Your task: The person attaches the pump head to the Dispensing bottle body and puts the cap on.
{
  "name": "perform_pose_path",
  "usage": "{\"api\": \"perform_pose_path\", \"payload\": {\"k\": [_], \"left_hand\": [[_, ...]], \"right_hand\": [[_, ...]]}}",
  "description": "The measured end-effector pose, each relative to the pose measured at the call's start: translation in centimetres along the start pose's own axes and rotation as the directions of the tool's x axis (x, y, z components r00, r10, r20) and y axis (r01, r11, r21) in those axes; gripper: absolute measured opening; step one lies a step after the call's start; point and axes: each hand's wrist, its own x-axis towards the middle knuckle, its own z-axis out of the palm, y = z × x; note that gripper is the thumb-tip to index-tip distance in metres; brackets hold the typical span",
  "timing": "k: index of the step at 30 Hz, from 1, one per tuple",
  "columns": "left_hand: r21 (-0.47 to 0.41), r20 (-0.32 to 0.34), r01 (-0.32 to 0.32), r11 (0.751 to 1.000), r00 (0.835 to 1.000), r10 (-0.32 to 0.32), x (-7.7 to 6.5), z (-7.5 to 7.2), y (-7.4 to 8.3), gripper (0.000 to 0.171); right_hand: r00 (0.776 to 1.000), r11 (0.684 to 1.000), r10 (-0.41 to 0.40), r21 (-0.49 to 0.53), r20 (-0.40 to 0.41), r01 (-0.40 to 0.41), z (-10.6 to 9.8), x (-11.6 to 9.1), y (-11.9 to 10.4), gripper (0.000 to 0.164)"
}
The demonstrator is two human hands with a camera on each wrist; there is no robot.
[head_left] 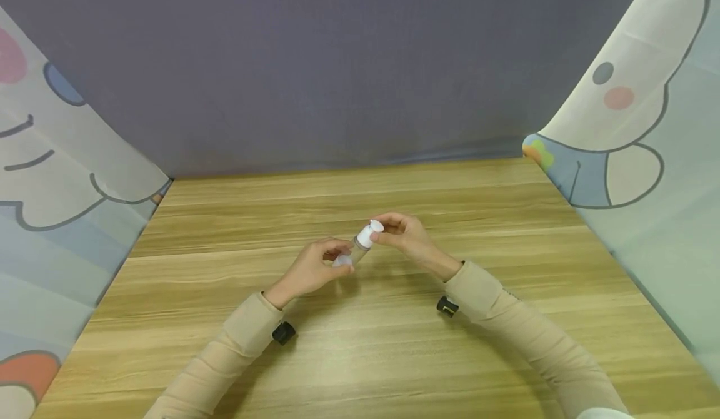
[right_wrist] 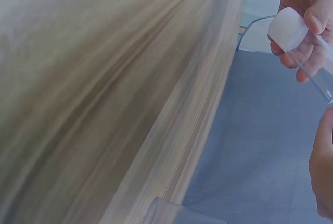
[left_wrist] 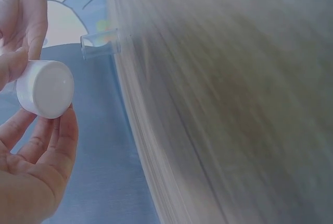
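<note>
Over the table, a small clear bottle (head_left: 360,254) tilts with its white pump top (head_left: 365,237) up and to the right. My left hand (head_left: 311,269) grips its lower end, thumb and fingers around the white base (left_wrist: 53,88). At the other end, my right hand (head_left: 409,237) pinches the pump top between thumb and fingers. The right wrist view shows the white base (right_wrist: 287,29) and part of the see-through body, with the pump top out of frame.
A clear cylinder (left_wrist: 100,45) stands upright on the wooden table (head_left: 360,356), to the right of the bottle. Behind the table hangs a grey-blue cloth (head_left: 349,69). Cartoon-printed sheets (head_left: 647,106) line both sides. Small black devices (head_left: 284,333) sit at both wrists.
</note>
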Motion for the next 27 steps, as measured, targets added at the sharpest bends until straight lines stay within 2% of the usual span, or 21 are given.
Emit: {"api": "perform_pose_path", "payload": {"k": [2,9,11,14,18,21,27], "left_hand": [[-0.001,0.000,0.003,1.000,1.000,-0.003,0.1,0.1,-0.3,0.042],[-0.002,-0.017,0.005,1.000,1.000,-0.005,0.9,0.9,-3.7,0.045],[0.003,-0.017,-0.001,1.000,1.000,0.001,0.9,1.0,-4.0,0.045],[0.004,-0.013,-0.012,1.000,1.000,0.012,0.8,1.0,-4.2,0.045],[0.000,-0.008,-0.026,1.000,1.000,0.026,0.6,1.1,-4.1,0.047],[-0.001,-0.010,-0.018,1.000,1.000,0.018,0.6,1.0,-4.0,0.048],[0.014,-0.027,-0.007,1.000,1.000,0.007,0.9,0.9,-3.9,0.046]], "right_hand": [[1.000,1.000,-0.003,-0.002,-0.010,0.003,0.0,0.1,0.1,0.039],[1.000,1.000,0.005,-0.016,-0.012,-0.005,0.1,0.0,0.4,0.039],[1.000,1.000,0.003,-0.022,0.007,-0.003,0.1,-0.1,0.5,0.042],[0.999,1.000,-0.011,-0.015,0.053,0.012,0.0,-0.2,0.7,0.048],[0.995,0.999,-0.023,0.050,0.098,0.018,0.0,-0.3,0.7,0.052],[0.994,0.996,-0.019,0.086,0.110,0.010,0.0,-0.3,0.5,0.051],[0.994,0.997,-0.010,0.074,0.107,0.002,-0.1,0.0,0.3,0.048]]}}
